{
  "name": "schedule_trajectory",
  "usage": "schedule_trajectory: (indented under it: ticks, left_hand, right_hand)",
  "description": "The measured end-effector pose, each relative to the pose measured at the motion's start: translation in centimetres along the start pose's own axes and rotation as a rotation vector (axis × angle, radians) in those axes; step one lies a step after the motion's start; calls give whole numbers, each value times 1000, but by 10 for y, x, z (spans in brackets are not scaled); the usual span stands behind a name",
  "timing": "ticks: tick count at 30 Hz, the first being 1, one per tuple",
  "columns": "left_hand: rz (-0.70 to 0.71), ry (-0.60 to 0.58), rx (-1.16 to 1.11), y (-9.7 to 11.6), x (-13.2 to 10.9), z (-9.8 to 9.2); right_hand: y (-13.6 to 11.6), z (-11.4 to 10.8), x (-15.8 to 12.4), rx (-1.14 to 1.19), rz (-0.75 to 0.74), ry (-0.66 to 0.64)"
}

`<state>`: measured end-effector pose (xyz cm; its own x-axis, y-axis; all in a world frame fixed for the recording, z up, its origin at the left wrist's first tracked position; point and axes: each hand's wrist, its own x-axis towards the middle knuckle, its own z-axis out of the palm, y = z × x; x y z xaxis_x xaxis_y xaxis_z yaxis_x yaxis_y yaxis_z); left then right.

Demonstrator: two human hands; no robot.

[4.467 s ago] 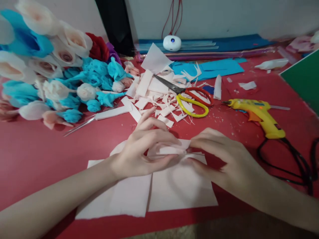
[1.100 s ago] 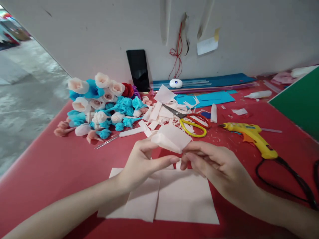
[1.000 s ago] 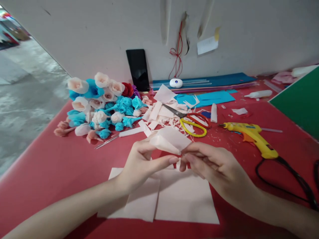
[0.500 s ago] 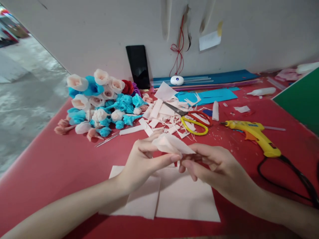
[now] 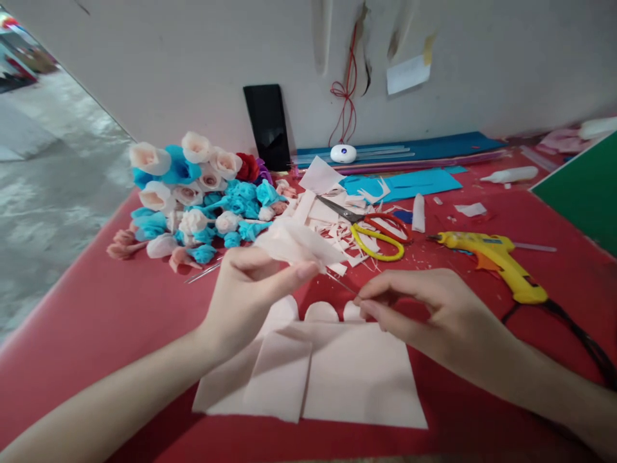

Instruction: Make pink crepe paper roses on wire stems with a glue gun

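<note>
My left hand (image 5: 245, 289) pinches a rolled pale pink paper flower bud (image 5: 294, 244) above the red table (image 5: 87, 321). A thin wire stem (image 5: 343, 284) runs down from the bud to my right hand (image 5: 424, 308), whose thumb and forefinger are pinched on its lower end. Below both hands lie pale pink paper sheets (image 5: 337, 379) with rounded petal tops.
A heap of blue, white and pink paper flowers (image 5: 193, 199) lies at the back left. Paper scraps and yellow-and-red-handled scissors (image 5: 376, 231) sit behind my hands. A yellow glue gun (image 5: 496, 254) with a black cord lies right. Blue sheets (image 5: 405, 183), a black phone (image 5: 263, 125), a green board (image 5: 583, 193).
My left hand has moved the bud up and to the left, away from my right hand. The wire stem now shows between them. My right hand stays low, pinching the wire.
</note>
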<state>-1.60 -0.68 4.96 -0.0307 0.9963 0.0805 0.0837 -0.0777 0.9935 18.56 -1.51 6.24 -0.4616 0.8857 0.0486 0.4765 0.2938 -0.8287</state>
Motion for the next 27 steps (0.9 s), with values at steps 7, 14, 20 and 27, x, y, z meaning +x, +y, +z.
schedule_trajectory:
  ticks: [7,14,20,27]
  left_hand:
    - [59,211,-13,10,20,-8]
    - [61,123,-5,0,19,-4]
    - [37,40,38,-14,11,2]
    - [-39,-89,-3,-33,4,14]
  right_hand:
    - [25,-29,11,-381,-42,-6]
    - [34,-38,14,-255,-27,161]
    - [27,-33,13,-236,-87,238]
    - [31,-36,17,-212,-108,226]
